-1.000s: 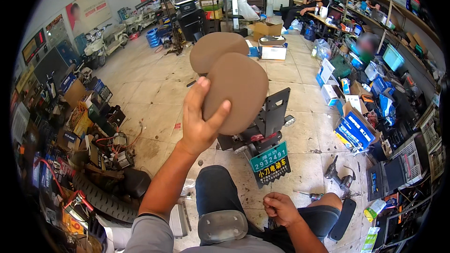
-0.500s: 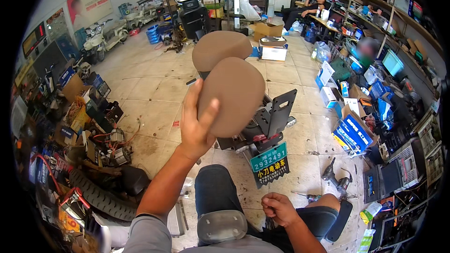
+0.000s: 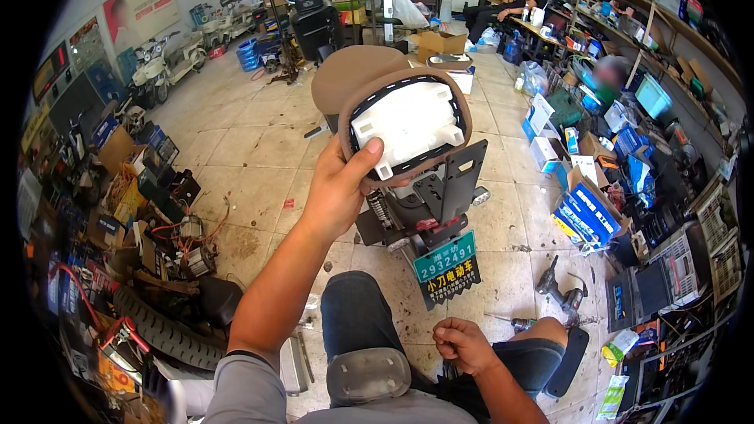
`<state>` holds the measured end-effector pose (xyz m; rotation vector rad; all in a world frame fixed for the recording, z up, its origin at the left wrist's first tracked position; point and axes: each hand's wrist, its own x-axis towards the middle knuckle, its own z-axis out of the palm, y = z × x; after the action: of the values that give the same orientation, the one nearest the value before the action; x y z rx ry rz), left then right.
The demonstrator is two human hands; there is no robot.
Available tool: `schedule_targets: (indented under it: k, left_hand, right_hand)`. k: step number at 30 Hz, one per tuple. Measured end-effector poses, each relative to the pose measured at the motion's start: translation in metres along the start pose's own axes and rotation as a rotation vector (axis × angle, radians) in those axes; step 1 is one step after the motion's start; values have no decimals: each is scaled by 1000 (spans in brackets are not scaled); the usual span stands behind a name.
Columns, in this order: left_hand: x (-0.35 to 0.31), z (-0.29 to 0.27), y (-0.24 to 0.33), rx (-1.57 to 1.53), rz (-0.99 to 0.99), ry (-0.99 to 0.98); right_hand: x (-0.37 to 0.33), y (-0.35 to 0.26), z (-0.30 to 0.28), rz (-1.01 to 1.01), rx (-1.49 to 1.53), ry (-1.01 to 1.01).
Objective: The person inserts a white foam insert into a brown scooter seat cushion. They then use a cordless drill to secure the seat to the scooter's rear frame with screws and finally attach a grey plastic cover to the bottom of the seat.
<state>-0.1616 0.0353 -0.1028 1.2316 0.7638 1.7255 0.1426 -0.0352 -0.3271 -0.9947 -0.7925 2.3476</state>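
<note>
My left hand [image 3: 336, 184] grips a brown padded seat cushion [image 3: 408, 127] by its near left edge, thumb on the underside. That underside faces me: a white plastic base ringed by stapled black trim. Just behind it is the brown seat [image 3: 345, 78] of an electric scooter, partly hidden by the cushion. Below the cushion, an upright black metal bracket [image 3: 462, 180] with slots stands at the scooter's rear, above a green plate [image 3: 448, 255]. My right hand [image 3: 465, 345] is closed near my right knee; whatever its fingers hold is hidden. A translucent cover [image 3: 367, 375] rests on my left thigh.
A power drill [image 3: 564, 292] lies on the tiled floor to the right, beside a blue-and-white box [image 3: 585, 216]. Crowded shelves line the right wall. On the left are a tyre [image 3: 161, 330] and cluttered parts. A person [image 3: 506, 12] reclines at the back.
My left hand has turned the cushion over, so its white underside shows instead of the smooth brown top. It has also shifted slightly right. My right hand stays closed in nearly the same place.
</note>
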Motion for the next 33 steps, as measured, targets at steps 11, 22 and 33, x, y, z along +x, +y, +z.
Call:
schedule_targets:
  k: [11, 22, 33]
  left_hand:
    - [3, 16, -10, 33, -3, -16]
    - [3, 34, -23, 210, 54, -42]
    - [-1, 31, -27, 240, 118, -41]
  right_hand:
    - [1, 2, -4, -23, -14, -31]
    - [1, 6, -9, -34, 42, -37]
    - [5, -1, -12, -83, 21, 32]
